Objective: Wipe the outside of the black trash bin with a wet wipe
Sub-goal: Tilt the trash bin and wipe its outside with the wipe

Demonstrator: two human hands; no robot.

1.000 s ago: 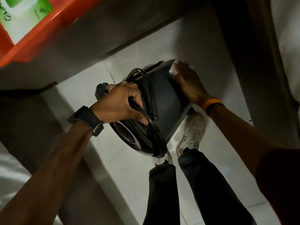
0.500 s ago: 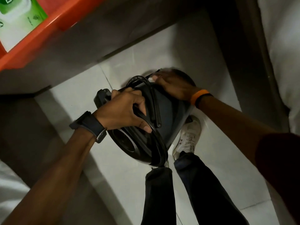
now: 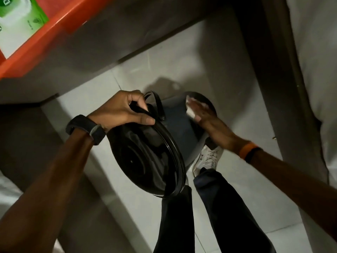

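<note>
The black trash bin (image 3: 175, 125) is held tilted above the tiled floor, its open mouth facing me and its bottom pointing away. My left hand (image 3: 120, 110) grips the bin's rim and its thin black handle at the upper left. My right hand (image 3: 206, 115) lies flat on the bin's outer wall near the bottom, pressing a white wet wipe (image 3: 190, 111) against it. Only a small part of the wipe shows under my fingers.
An orange tray (image 3: 54, 31) holding a green and white wipes pack (image 3: 16, 21) sits at the upper left on a grey ledge. My legs and a white shoe (image 3: 207, 157) stand below the bin. A dark post (image 3: 284, 88) and white fabric (image 3: 317, 70) are at the right.
My right hand slid with the wipe from the bin's upper side back toward its bottom on the right. The bin turned so that its mouth faces me more.
</note>
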